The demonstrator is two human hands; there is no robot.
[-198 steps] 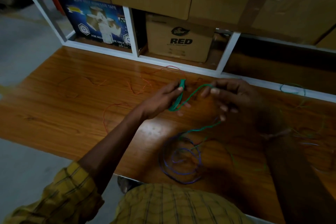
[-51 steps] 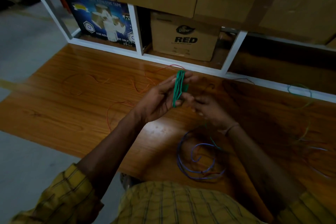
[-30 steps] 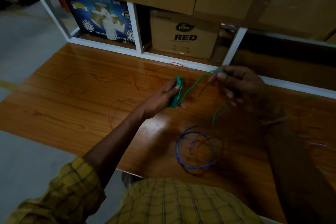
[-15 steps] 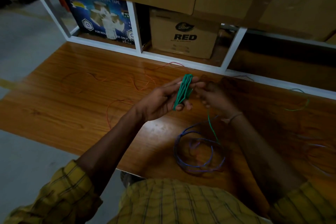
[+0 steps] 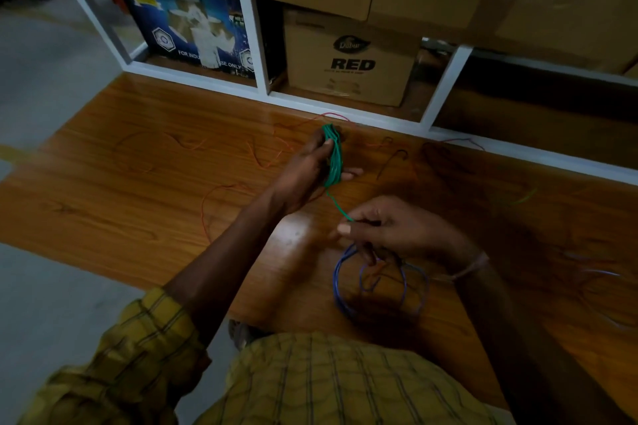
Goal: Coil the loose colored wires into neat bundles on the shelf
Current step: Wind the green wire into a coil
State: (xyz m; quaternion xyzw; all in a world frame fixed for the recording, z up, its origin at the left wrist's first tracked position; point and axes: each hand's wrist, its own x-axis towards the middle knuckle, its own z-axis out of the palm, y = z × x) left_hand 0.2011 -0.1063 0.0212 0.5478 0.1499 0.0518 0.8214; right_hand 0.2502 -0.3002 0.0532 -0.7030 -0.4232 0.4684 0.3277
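Note:
My left hand (image 5: 305,171) grips a green wire coil (image 5: 333,157), held upright above the wooden shelf (image 5: 145,190). A short green tail runs from the coil's bottom down to my right hand (image 5: 397,229), which pinches its end between thumb and fingers. Under my right hand a purple wire bundle (image 5: 345,293) lies in loose loops on the wood. Thin red wires (image 5: 207,203) trail loose to the left, and orange ones lie behind my left hand.
White shelf dividers (image 5: 257,45) stand at the back with a blue tape box (image 5: 193,28) and a cardboard box marked RED (image 5: 352,62). More loose wires (image 5: 593,272) lie faintly at the far right. The shelf's near edge drops to a grey floor (image 5: 51,304).
My right hand has dropped from beside the coil towards me, drawing the green tail down. The coil in my left hand has shifted slightly away and stays upright.

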